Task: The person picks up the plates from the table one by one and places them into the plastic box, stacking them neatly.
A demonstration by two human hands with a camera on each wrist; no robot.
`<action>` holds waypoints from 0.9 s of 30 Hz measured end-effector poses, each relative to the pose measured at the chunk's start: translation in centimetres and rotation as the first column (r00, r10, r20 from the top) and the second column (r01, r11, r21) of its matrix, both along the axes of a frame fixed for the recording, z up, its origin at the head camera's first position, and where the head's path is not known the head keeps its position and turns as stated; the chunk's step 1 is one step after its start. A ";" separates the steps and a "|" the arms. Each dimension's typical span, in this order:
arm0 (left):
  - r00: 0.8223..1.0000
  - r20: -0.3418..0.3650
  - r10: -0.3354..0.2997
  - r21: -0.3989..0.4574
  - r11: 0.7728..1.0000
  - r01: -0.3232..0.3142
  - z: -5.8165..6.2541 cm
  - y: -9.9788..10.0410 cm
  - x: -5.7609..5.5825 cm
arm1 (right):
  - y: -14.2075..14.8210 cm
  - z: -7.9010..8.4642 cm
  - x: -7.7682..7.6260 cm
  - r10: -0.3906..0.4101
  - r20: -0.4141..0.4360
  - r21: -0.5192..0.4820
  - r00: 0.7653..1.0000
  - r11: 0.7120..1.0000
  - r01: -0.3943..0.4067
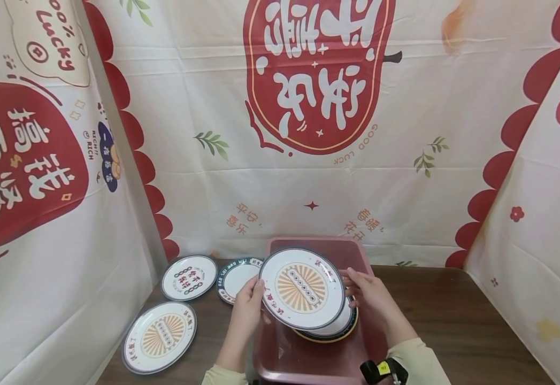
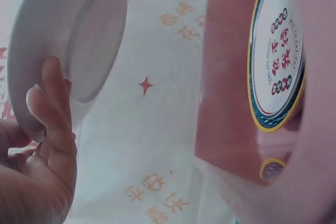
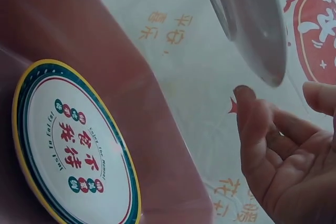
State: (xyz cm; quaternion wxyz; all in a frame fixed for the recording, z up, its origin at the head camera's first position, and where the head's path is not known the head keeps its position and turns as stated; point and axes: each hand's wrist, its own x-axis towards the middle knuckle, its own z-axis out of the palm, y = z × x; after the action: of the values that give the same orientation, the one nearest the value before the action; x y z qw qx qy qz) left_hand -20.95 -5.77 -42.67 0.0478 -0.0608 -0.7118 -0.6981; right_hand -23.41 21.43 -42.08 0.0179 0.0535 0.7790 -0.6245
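Gripping the plate's left edge, your left hand (image 1: pixel 248 306) has its thumb at the rim and its fingers beneath. Your right hand (image 1: pixel 370 293) is by the plate's right edge with fingers loosely bent and thumb apart; the right wrist view shows a gap between them and the plate, so only your left hand is holding it. That sunburst plate (image 1: pixel 304 289) is above the pink basin (image 1: pixel 304 358), tilted so that its printed face looks back at you.

Down inside the basin you have a yellow-rimmed plate (image 3: pixel 73 150), face up, with a dark green band and red lettering. The held plate covers much of it from your head view, and you cannot tell whether others lie under it.

Left of the basin, three plates lie face up on the table (image 1: pixel 434 310). A green-banded plate (image 1: pixel 241 280) is nearest the basin, partly hidden by your left hand and the held plate. Just beyond it is a chain-patterned plate (image 1: pixel 189 278), and nearer you is a second sunburst plate (image 1: pixel 160 338).

The basin's far rim stands close to the printed cloth (image 1: pixel 308 187). Your right forearm reaches in over its right side, where dark wood stretches out to the side cloth (image 1: pixel 539 256).
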 end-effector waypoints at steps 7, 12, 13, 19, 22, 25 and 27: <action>0.995 -0.087 0.049 -0.156 0.986 -0.062 -0.9 0.6 -1.7 | 0.3 -0.6 -0.9 0.024 0.074 -0.036 0.997 0.999 -0.022; 0.998 -0.047 0.041 -0.140 0.989 -0.047 -0.9 0.9 -2.8 | 0.4 -0.6 -1.1 0.031 0.063 -0.098 0.998 0.995 -0.025; 0.999 -0.018 0.038 -0.124 0.992 -0.040 -0.8 1.1 -3.0 | 0.4 -0.6 -1.2 0.030 0.056 -0.115 0.998 0.993 -0.023; 0.991 0.132 -0.023 0.047 0.999 0.017 0.4 2.9 -4.0 | 0.2 -0.1 -1.6 -0.015 0.034 -0.277 0.999 0.960 0.024; 0.986 0.164 -0.035 0.108 0.994 0.018 0.7 3.8 -4.1 | 0.1 0.0 -1.7 -0.033 0.012 -0.375 0.999 0.926 0.035; 0.982 0.186 -0.043 0.125 0.992 0.019 0.6 4.3 -4.1 | 0.2 0.0 -1.7 -0.030 -0.007 -0.436 1.000 0.900 0.024; 0.977 0.205 -0.054 0.119 0.992 0.030 0.4 4.5 -4.2 | 0.3 -0.2 -1.8 -0.017 -0.014 -0.461 1.000 0.887 0.009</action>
State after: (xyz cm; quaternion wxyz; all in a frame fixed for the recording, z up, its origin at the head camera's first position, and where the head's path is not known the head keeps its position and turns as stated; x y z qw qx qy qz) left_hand -25.10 -1.24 -42.24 -0.0381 0.0002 -0.6701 -0.7413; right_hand -25.20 21.77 -42.27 0.0190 0.0477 0.6084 -0.7920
